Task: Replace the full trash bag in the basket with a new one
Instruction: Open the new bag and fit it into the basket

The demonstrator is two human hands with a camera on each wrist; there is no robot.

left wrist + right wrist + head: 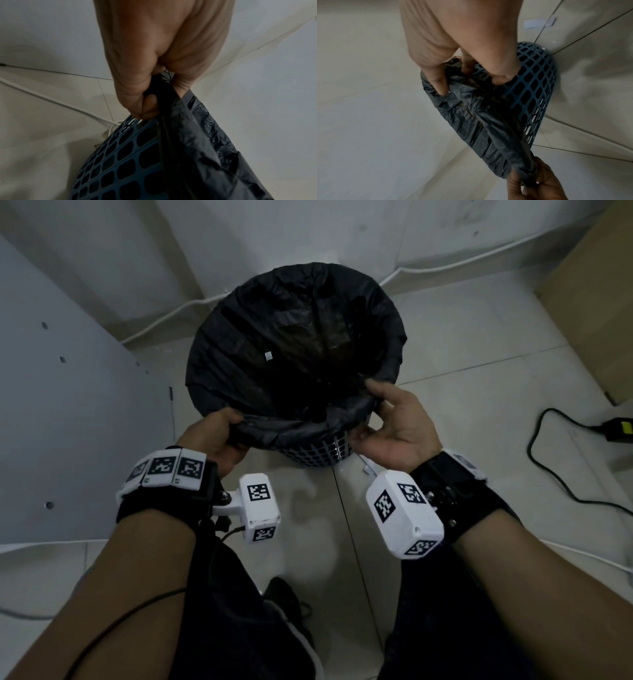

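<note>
The basket (318,455) stands on the tiled floor (462,412) near the corner of the wall, and the black trash bag (294,344) sits inside it with its edge folded over the rim. On the far side and on the left the fold covers the rim well. On the near side the blue lattice of the basket is bare, because there the bag edge is lifted off the rim.

The left hand (219,436) holds the bag edge at the near-left part of the rim. In the left wrist view its fingers (145,106) are curled and the black plastic is gathered tightly between them, just above the lattice. The right hand (394,426) works at the near-right part. In the right wrist view its fingers (436,83) are hooked under the folded plastic and its thumb rests against the lattice, so it pinches the bag edge too.

The two hands hold the same stretch of edge from both ends, so probably it will be pulled over the rim evenly. Whether this bag is the full one being taken out or the new one being fitted cannot be told; its inside looks dark and mostly hollow.

A black cable (548,474) lies on the floor at the right.
</note>
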